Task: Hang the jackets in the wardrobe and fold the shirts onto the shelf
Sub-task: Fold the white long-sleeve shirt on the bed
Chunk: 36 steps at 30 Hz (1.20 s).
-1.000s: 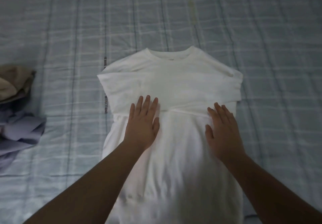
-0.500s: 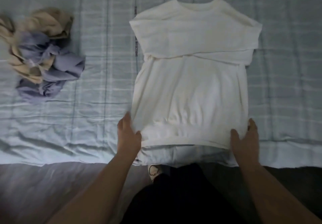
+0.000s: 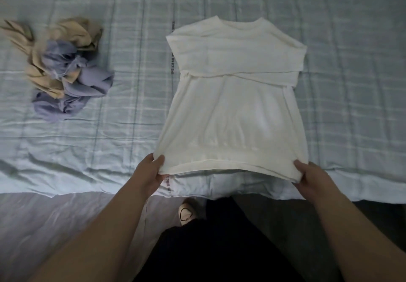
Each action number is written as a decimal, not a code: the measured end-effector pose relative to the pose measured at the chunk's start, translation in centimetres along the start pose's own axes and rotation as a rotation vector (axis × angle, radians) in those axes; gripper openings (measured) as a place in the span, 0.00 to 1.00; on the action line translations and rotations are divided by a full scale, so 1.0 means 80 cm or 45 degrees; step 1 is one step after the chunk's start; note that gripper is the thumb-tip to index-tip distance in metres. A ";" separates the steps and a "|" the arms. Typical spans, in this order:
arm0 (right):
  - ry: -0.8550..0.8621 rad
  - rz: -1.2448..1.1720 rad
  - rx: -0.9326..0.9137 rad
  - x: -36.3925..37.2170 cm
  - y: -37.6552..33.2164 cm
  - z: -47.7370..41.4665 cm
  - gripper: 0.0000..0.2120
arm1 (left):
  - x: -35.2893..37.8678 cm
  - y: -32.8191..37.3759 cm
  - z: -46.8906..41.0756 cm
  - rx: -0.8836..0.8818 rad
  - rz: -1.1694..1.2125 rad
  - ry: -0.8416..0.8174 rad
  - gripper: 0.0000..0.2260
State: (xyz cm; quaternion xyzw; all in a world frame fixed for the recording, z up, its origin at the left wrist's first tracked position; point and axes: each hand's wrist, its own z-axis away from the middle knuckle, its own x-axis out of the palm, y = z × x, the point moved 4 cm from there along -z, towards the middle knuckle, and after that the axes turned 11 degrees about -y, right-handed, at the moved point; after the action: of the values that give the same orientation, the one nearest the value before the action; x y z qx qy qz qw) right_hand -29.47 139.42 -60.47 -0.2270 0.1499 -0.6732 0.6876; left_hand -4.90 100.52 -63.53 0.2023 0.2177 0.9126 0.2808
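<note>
The pale blue-green checked quilt (image 3: 219, 0) covers the bed across the whole upper view, its near edge running just above your legs; it lies as it did half a second ago. On it, right of centre, the white long-sleeved knit shirt (image 3: 232, 110) is spread with its collar away from you and both sleeves folded across the chest, one over the other; that fold is unchanged. The hem is different; half a second ago it lay flat on the quilt near the bed's edge, and now its two near corners are raised off the quilt and the hem hangs between them in a shallow curve. Well to the left, the crumpled heap of lilac and tan garments (image 3: 66, 70) sits where it sat, apart from the shirt. Your dark trousers (image 3: 219, 248) fill the bottom centre. Your left hand (image 3: 149, 176) pinches the hem's left corner, thumb on top and fingers curled beneath; your right hand (image 3: 312, 178) pinches the right corner the same way. A second ago both palms pressed flat on the folded sleeves; half a second ago they rested beside the hem corners. A light slipper (image 3: 185, 212) shows on the floor beside your leg.
</note>
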 end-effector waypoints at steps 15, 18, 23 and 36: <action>0.109 0.226 -0.038 -0.021 0.049 0.070 0.10 | -0.014 -0.056 0.071 -0.011 -0.157 0.065 0.19; 0.164 0.269 -0.136 0.000 0.020 0.066 0.13 | 0.003 -0.019 0.065 0.132 -0.148 0.025 0.26; 0.026 -0.100 -0.286 0.057 -0.057 0.057 0.22 | 0.046 0.061 0.045 0.247 -0.117 -0.031 0.10; -0.081 -0.398 -0.366 0.141 -0.276 -0.088 0.11 | 0.205 0.293 -0.113 0.380 0.190 -0.153 0.06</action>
State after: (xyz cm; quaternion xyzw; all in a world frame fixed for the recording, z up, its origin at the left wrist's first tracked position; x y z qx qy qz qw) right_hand -51.45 127.62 -54.03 -0.3644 0.1858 -0.7358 0.5397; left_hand -31.76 90.29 -55.00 0.3113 0.3180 0.8747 0.1917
